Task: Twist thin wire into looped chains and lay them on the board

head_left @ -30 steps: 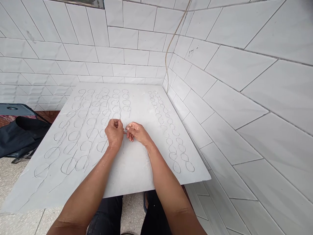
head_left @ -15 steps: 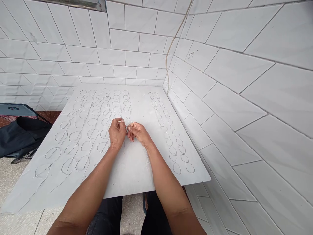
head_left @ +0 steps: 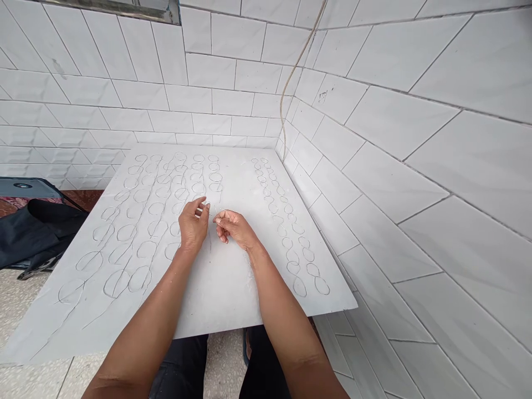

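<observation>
My left hand [head_left: 193, 224] is over the middle of a white board [head_left: 233, 288], its fingers apart and its thumb raised, with nothing visible in its grip. Just to its right, my right hand [head_left: 233, 226] pinches thumb and forefinger together on what looks like a thin wire, its tip barely visible. A fine dark strand [head_left: 210, 244] runs down between the hands. Thin dark rings [head_left: 158, 228], seemingly of wire, lie in long rows under and left of my left hand. Long thin lines run through several rows. The left forearm covers part of the nearest rows.
Two rows of smaller linked loops [head_left: 286, 243] lie along the board's right side. White tiled walls [head_left: 399, 166] meet behind it, and a cable [head_left: 286, 91] hangs in the corner. Dark cloth [head_left: 45, 227] lies over a folding chair [head_left: 29, 188] on the left.
My hands have parted slightly. The left hand has shifted left and its fingers have spread, while the right stays pinched in nearly the same place.
</observation>
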Tool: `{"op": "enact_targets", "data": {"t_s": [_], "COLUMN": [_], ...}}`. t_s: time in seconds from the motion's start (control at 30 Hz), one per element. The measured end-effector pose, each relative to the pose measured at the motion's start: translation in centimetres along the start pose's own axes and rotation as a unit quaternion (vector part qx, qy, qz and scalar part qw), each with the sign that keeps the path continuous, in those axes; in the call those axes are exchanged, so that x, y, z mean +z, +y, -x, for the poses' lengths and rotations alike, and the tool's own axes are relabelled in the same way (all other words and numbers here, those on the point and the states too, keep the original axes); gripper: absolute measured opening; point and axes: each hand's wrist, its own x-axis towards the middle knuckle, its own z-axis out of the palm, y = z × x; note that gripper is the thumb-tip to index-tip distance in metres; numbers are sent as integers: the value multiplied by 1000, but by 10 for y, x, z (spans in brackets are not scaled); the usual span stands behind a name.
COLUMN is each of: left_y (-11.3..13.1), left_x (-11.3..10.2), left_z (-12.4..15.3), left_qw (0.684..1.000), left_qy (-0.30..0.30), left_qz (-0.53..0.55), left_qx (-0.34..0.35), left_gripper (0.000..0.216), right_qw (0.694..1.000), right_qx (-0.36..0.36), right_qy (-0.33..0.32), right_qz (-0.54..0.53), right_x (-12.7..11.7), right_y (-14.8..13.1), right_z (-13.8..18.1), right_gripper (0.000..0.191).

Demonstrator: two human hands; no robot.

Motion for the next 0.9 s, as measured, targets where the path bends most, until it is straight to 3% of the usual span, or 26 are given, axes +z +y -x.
{"op": "enact_targets", "data": {"t_s": [0.13,0.3,0.53,0.67,0.8,0.9], "left_y": [-5,-9,0,5,6,8], "left_x": [0,-1,0,-1,-2,-2], "left_z": [-1,-1,1,-1,-3,-2], "left_qw": [992,991,999,994,963,932], "left_qy": [-9,-3,8,0,-65,-154], "left_qz": [-88,-88,-36,63,188,257], "left_qx": [87,103,19,-88,-183,-204], "left_gripper": [24,21,22,36,41,40], "right_qw": [1000,1000,1000,999,998,998], "right_qx": [10,-4,-6,-25,-30,-25], "right_qy": [5,9,12,41,53,46], "right_qz": [19,17,22,2,-18,-33], "right_x": [0,0,0,-3,-4,-2], "right_y": [-3,-4,-1,1,0,-1], "right_z": [2,3,1,0,0,0], "right_gripper": [29,26,27,26,28,32]}}
